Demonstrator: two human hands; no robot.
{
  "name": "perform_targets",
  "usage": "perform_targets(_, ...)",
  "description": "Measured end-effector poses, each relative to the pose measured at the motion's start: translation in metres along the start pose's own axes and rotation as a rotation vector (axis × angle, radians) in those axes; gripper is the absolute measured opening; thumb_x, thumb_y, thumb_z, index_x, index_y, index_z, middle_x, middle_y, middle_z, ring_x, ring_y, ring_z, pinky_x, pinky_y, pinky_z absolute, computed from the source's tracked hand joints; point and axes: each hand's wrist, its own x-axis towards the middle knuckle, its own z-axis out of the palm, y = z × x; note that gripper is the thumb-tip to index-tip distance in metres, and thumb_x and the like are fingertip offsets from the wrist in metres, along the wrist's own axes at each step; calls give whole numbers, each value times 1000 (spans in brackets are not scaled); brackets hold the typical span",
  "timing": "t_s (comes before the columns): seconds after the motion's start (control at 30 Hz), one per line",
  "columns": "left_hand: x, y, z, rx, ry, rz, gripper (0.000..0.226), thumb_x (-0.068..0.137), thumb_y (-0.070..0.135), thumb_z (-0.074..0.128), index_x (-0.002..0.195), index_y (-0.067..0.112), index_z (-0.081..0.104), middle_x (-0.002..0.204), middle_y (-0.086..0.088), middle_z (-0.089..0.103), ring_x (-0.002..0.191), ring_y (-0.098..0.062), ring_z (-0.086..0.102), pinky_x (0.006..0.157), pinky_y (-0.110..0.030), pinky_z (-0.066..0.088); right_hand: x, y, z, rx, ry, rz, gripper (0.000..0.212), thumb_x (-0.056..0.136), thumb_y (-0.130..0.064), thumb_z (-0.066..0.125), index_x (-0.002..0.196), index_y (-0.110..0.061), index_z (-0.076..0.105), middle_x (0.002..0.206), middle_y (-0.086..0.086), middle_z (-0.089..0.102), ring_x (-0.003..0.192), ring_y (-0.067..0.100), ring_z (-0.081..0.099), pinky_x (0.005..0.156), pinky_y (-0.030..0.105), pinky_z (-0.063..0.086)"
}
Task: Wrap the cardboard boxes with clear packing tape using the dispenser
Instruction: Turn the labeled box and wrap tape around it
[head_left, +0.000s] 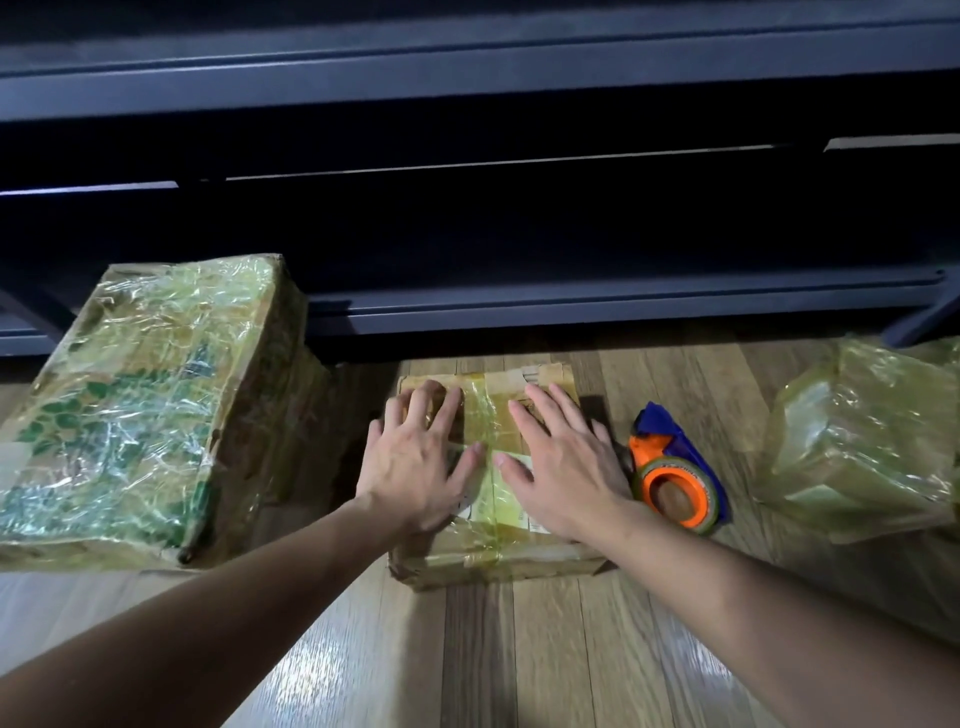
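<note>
nearest, bare wood floor (493, 649) under both outstretched forearms. just past that, under the palms, the small box (498, 558), sitting square on the floor. pressed flat on its top: left hand (415, 457) and right hand (561, 467), fingers straight and spread, gripping nothing, thumbs almost meeting over a strip of clear tape (482, 413) running down the middle of the lid. probably smoothing that strip down.

judging by the look: a light box, fairly stiff but worn, with soft, crumpled corners and a torn far edge. slick wherever tape already covers it, so likely to slide under a palm. best taken by the two bare cardboard sides, outside each hand, low near the bottom edge, not by the glossy top. gentle squeeze only, to avoid denting the walls.

touching or just beside the right hand's outer edge, the dispenser (675, 483), lying on its side on the floor, orange core up, blue handle pointing away. easiest picked up by that handle.

well off to the left of the left hand, a big box (140, 405) fully wrapped in crinkled tape. far off to the right of the right hand, another wrapped box (872, 452). beyond the fingertips, a dark shelf unit (571, 306).
</note>
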Motion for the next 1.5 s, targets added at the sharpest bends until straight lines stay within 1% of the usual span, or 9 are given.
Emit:
perform_targets(0.23,3,-5,7,-362,20,-147,75,106,55,37,167,17,14,175,0,-3,160,-26,0,126,-42,21,14,0,7,-32,12,122,82,95,-76,19,161,-34,-1,167,-4,-22,154,22,-19,122,57,15)
perform_targets(0.33,2,-6,5,-497,37,-191,77,107,51,43,167,18,9,174,7,-10,158,-23,19,120,-35,30,18,-2,4,-53,15,134,81,95,-76,19,161,-33,-1,169,-3,-17,155,23,-14,120,58,17)
perform_targets(0.47,6,-12,7,-710,-3,-391,84,106,54,45,167,20,-1,162,-11,42,144,-29,47,118,-37,38,29,-1,4,-35,80,228,79,95,-76,23,160,-35,6,168,3,-1,153,33,9,115,58,28)
perform_targets(0.57,7,-20,16,-852,4,-485,69,103,58,48,162,31,27,135,0,67,123,-25,65,108,-47,51,30,-1,5,70,72,300,75,96,-74,27,160,-41,6,168,6,-3,149,38,23,95,47,51)
perform_targets(0.67,7,-23,20,-1033,0,-514,53,102,58,51,149,32,47,124,9,71,114,-17,69,105,-47,54,29,0,-1,195,33,317,68,99,-70,25,158,-48,3,167,11,7,107,30,64,52,22,46)
perform_targets(0.77,6,-20,16,-1100,-4,-520,50,105,52,50,150,29,47,127,8,69,116,-16,66,108,-43,51,28,-3,-7,215,18,317,65,100,-69,24,158,-49,3,163,16,17,67,14,61,43,20,40)
perform_targets(1.03,10,-20,10,-1216,-78,-602,56,108,55,39,149,19,50,132,-5,66,122,-27,63,110,-50,49,34,2,-7,384,76,512,87,100,-67,35,162,-22,-7,132,16,59,77,19,65,56,32,52)
perform_targets(1.2,11,-24,16,-1255,-83,-655,64,106,62,36,148,17,53,131,-10,67,116,-29,67,103,-50,54,38,8,-6,529,65,591,73,99,-65,39,150,-13,34,132,13,60,106,31,62,76,36,48)
perform_targets(1.5,-29,-17,14,-1249,-143,-717,93,71,85,61,128,12,67,105,-6,75,93,-24,73,85,-43,61,37,8,-6,554,58,601,75,100,-64,40,153,-12,31,139,14,55,118,33,56,78,35,43)
